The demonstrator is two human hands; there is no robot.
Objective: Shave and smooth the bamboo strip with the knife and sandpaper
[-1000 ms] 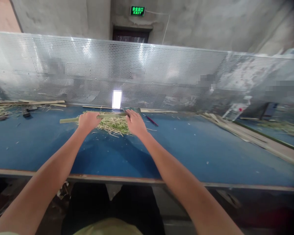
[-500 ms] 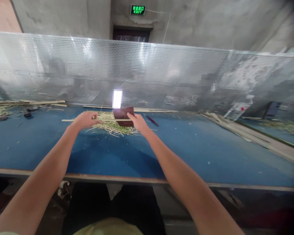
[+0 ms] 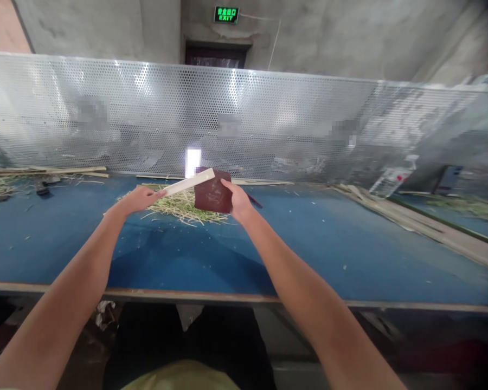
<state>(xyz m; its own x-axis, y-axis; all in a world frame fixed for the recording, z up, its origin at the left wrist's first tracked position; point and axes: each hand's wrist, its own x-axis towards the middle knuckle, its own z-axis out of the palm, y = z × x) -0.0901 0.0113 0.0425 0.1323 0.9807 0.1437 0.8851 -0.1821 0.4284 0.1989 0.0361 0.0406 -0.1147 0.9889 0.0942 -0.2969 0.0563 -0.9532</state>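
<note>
My left hand point(image 3: 140, 199) is closed on one end of a pale flat strip point(image 3: 189, 182), which slants up to the right. The strip's far end overlaps the upper part of a dark red sheet-like piece point(image 3: 213, 194). My right hand point(image 3: 236, 199) grips that dark red piece by its right edge, thumb on the near face. Beneath both hands lies a loose pile of thin pale and green shavings point(image 3: 181, 210) on the blue table point(image 3: 166, 260). A dark red slender tool point(image 3: 255, 201) lies just right of my right hand, partly hidden by it.
A perforated metal screen point(image 3: 268, 119) stands along the table's back. At the right are a clear bottle point(image 3: 392, 177) and long pale strips point(image 3: 390, 214). More shavings point(image 3: 2, 187) and a small dark object point(image 3: 43, 186) lie at the left. A bright light point(image 3: 193, 161) shows at the back.
The strip has turned from level, edge-on, to slanting with its broad face showing. The dark red piece has moved slightly right and now shows flatter, with my right hand at its edge.
</note>
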